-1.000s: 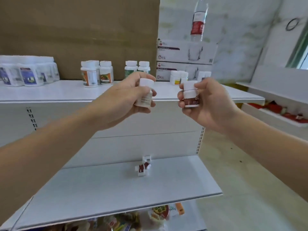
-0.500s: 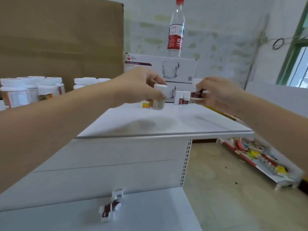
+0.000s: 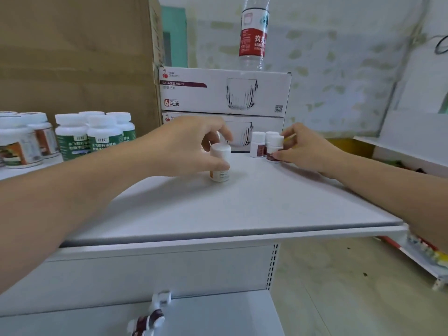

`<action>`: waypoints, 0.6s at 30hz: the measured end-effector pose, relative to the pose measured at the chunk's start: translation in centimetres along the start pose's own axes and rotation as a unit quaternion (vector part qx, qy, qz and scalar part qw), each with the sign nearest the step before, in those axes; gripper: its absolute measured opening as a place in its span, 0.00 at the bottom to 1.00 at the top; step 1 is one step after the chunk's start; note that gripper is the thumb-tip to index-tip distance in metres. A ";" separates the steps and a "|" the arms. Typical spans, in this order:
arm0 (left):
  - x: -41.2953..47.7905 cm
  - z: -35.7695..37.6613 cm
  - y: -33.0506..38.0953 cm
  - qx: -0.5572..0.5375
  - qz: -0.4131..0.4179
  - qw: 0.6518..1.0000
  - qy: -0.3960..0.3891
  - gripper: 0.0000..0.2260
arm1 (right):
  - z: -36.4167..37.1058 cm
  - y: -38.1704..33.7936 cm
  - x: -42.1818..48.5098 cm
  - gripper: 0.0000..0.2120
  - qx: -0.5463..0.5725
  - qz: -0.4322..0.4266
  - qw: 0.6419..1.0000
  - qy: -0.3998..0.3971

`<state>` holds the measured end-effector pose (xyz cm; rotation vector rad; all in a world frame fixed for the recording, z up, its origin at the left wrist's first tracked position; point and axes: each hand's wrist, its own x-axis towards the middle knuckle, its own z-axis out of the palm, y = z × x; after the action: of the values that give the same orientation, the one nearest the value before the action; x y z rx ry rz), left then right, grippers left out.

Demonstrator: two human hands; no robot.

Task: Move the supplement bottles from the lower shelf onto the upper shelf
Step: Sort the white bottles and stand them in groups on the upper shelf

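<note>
My left hand (image 3: 184, 146) grips a small white bottle with an orange-edged label (image 3: 220, 163), which stands on the upper shelf (image 3: 254, 209). My right hand (image 3: 305, 149) holds a small white-capped bottle with a dark red label (image 3: 274, 149) upright on the same shelf, beside two matching small bottles (image 3: 257, 144). Several small red-labelled bottles (image 3: 148, 322) lie on the lower shelf (image 3: 218, 316) at the bottom of the view.
Two stacked glass-mug boxes (image 3: 225, 93) stand at the back of the upper shelf with a water bottle (image 3: 253, 32) on top. Larger green-labelled bottles (image 3: 97, 134) and orange-labelled ones (image 3: 21, 141) fill the shelf's left. A cardboard panel (image 3: 72, 57) rises behind them.
Both hands have come down and forward, and the bottles they carry now stand on the upper shelf. The view has moved closer to the shelf.
</note>
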<state>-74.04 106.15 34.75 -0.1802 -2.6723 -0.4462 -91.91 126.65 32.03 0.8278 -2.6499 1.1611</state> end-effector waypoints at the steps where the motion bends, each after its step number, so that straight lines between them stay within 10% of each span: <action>1: -0.1 0.0 -0.2 0.004 0.003 1.000 0.007 0.14 | 0.1 0.0 0.0 0.22 -0.015 -0.004 1.000 0.005; 18: 0.2 0.8 -1.4 0.080 0.025 0.993 0.078 0.11 | 0.7 0.2 -0.2 0.22 -0.088 -0.011 0.996 0.029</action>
<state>-74.84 105.09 33.78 -0.1570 -2.5292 -0.2203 -91.76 126.40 31.34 0.7760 -2.6417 0.9154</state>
